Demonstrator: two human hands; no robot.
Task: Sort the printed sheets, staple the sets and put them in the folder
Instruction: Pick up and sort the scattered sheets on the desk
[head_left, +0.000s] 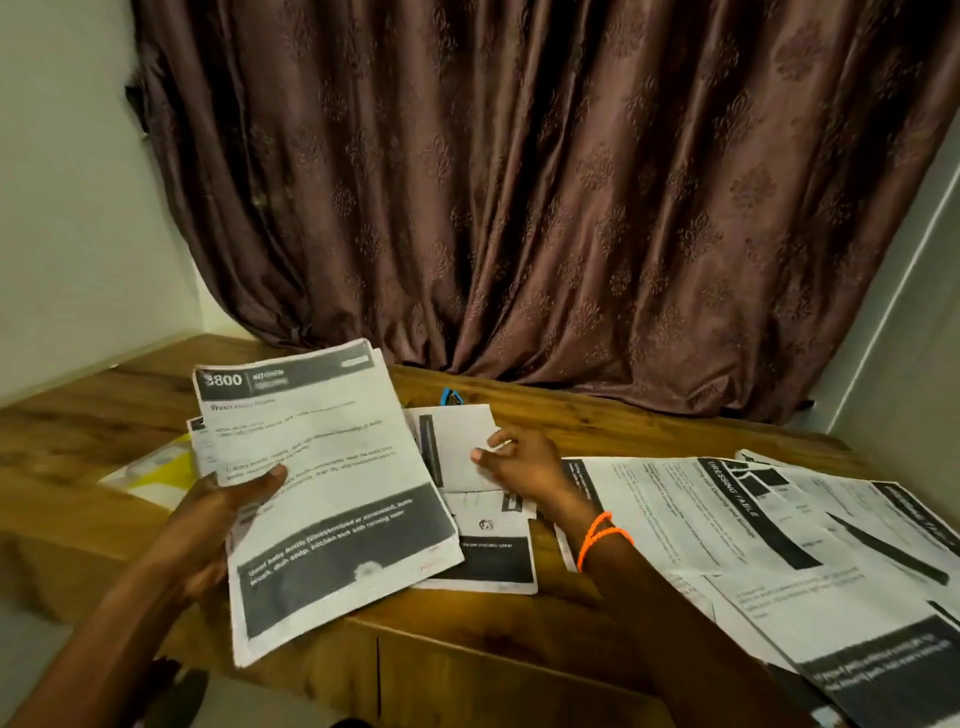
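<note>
The top sheet of the stack (332, 499) in your left hand (228, 512) reads "3800" in its dark header, and a sheet (691, 519) lying on the desk (571, 421) to your right is headed "DRESSING TABLE"; smaller print is blurred.

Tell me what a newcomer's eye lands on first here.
First, the stack of printed sheets marked 3800, held up at centre-left by the left hand. Next, the right hand, wearing an orange wristband, pinching a blank sheet on the wooden table. Behind hangs a brown curtain.
</note>
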